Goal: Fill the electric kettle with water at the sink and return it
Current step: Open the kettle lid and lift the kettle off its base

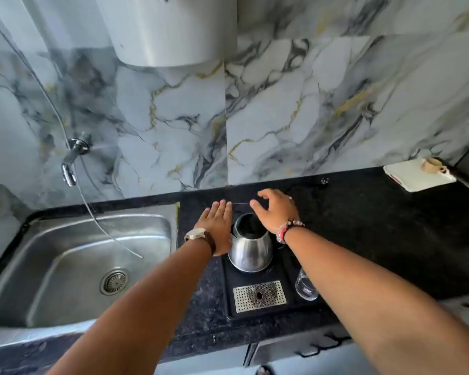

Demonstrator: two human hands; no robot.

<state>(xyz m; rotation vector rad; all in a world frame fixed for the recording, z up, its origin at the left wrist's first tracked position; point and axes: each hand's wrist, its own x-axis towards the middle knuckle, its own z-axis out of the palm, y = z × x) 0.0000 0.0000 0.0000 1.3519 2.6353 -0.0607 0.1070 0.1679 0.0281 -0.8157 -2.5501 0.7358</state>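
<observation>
Centre frame: left hand [218, 228] flat, grip apart, beside the steel kettle [251, 247]. Right hand [278, 209] arches above its mouth, grip apart, fingers curled.

wall: glossy marble-pattern panels [309, 104] with grey and gold veins are seen across the upper frame, joined by a vertical seam at centre | appliance: a white rounded casing [171, 31] is mounted at upper centre | counter: a black speckled stone worktop [390, 239] is spread across the lower right | light: soft daylight is reflected on the wall
</observation>
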